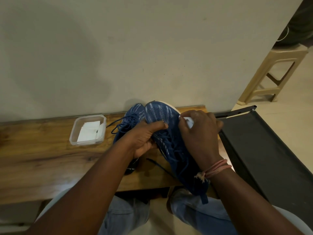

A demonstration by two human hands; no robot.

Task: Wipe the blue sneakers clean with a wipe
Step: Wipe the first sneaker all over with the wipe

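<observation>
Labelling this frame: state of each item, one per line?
Right sneaker: lifted, toe away from the person, gripped by left hand.
Left sneaker: on the table, laces loose.
Wipe: pinched in right hand, against the sneaker's side.
Plastic box: lidless, holding folded wipes.

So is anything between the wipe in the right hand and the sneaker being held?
Nothing visible: the right hand presses the wipe straight onto the held sneaker, near its toe edge, while the left hand grips it.
</observation>
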